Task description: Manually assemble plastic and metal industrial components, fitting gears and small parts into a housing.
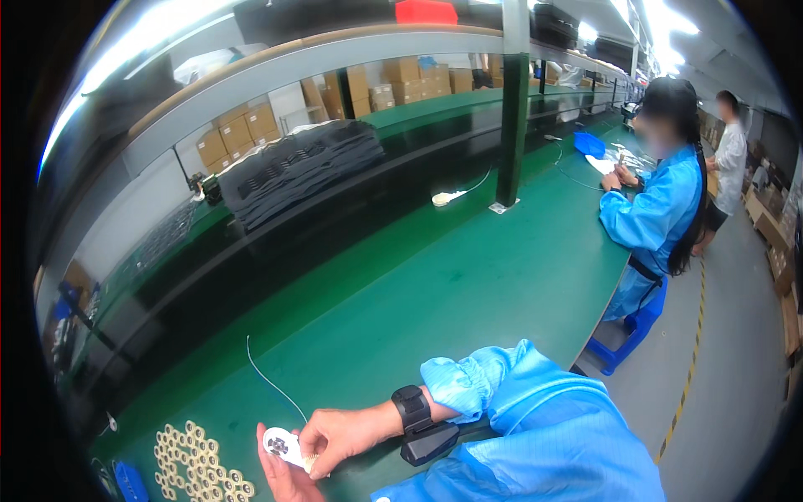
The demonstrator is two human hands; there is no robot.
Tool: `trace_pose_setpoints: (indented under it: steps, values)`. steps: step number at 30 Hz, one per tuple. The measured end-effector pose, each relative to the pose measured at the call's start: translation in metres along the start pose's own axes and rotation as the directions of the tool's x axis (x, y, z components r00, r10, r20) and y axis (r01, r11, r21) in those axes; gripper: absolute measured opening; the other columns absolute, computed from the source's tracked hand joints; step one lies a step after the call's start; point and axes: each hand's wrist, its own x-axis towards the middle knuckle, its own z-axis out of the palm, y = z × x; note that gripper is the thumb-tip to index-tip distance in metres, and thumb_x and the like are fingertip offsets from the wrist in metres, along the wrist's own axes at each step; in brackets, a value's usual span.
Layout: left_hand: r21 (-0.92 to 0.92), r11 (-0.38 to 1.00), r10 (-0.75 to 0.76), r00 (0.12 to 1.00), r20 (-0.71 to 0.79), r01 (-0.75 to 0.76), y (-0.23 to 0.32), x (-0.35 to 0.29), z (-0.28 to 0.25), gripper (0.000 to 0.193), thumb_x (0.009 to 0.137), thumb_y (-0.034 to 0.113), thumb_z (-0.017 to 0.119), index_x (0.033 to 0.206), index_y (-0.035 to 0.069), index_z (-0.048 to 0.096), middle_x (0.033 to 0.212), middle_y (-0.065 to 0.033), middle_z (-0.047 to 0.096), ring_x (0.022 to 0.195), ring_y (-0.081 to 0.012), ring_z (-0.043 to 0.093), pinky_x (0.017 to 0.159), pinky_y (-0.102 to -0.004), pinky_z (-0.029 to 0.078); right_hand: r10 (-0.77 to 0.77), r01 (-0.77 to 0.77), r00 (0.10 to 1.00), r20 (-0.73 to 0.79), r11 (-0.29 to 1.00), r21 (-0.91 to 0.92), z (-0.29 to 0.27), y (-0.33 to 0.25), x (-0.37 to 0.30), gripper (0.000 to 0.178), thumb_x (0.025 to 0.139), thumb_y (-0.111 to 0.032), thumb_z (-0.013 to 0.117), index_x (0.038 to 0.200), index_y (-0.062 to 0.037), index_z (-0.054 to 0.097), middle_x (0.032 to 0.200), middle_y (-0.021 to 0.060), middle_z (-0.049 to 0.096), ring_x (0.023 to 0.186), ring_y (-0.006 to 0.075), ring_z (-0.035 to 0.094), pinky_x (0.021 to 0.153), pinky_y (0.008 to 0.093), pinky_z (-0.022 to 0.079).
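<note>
Near the bottom middle, my left hand [280, 473] cradles a white, rounded plastic part [283, 445] with dark openings on its face. Over its near end my right hand [341, 435] is closed, thumb and fingers pinched on a small cream-coloured piece [310, 463]. That piece touches or lies very close to the white part; its shape is mostly hidden by the fingers. A thin white cable [272, 383] runs away across the bench from behind my hands. Left of them, several cream ring-shaped parts [196, 460] with dark centres lie grouped together.
The green bench [401, 309] extends far right, with a post [512, 125] standing on it. A similar white cabled part [447, 199] lies beyond. A blue bin [131, 481] is at lower left. A co-worker in blue [657, 197] sits along the bench; a blue stool [631, 330] stands there.
</note>
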Motion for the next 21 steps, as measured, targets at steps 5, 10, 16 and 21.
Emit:
trace_pose_setpoints:
  steps: [5,10,16,21]
  values:
    - [-0.127,0.986,-0.096,0.992,0.077,0.105,-0.008,0.002,-0.012,0.04,0.099,0.015,0.046,0.136,-0.001,0.04,0.129,-0.0105,0.051,0.118,-0.0205,0.051,0.101,-0.033,0.04,0.049,-0.048,0.998,0.042,0.998,-0.026,0.002,0.007,-0.002,0.024,0.074,-0.019,0.076,0.082,0.0022,0.066,0.072,0.0064,0.066,0.066,0.0101,0.059,0.056,0.0247,0.044]
    - [-0.188,0.972,-0.116,0.985,0.126,0.139,-0.009,0.006,-0.014,0.038,0.094,0.013,0.05,0.129,0.0,0.045,0.125,-0.0102,0.054,0.116,-0.0218,0.051,0.101,-0.0353,0.039,0.0,0.009,0.993,0.119,0.997,-0.075,-0.007,0.031,0.002,0.028,0.078,-0.028,0.071,0.094,-0.0049,0.066,0.071,0.0002,0.062,0.058,0.0106,0.053,0.052,0.0258,0.041]
    - [-0.379,0.922,-0.083,0.997,-0.004,0.075,-0.011,0.008,-0.039,0.037,0.093,0.015,0.051,0.127,0.002,0.048,0.121,-0.011,0.055,0.113,-0.0226,0.053,0.097,-0.0364,0.043,-0.244,0.238,0.97,0.018,0.924,-0.299,-0.014,-0.004,0.016,0.036,0.077,-0.018,0.076,0.108,-0.0041,0.065,0.094,0.0082,0.063,0.089,0.0151,0.059,0.075,0.0275,0.05]
    - [-0.355,0.909,-0.171,0.971,0.165,0.22,-0.011,0.024,-0.003,0.04,0.092,0.012,0.052,0.129,-0.001,0.045,0.122,-0.0111,0.055,0.115,-0.0229,0.052,0.103,-0.0385,0.039,-0.035,0.073,0.984,-0.175,0.974,0.214,-0.033,-0.024,-0.005,0.035,0.085,-0.002,0.068,0.117,0.0028,0.056,0.111,0.0123,0.061,0.105,0.0191,0.06,0.088,0.032,0.052]
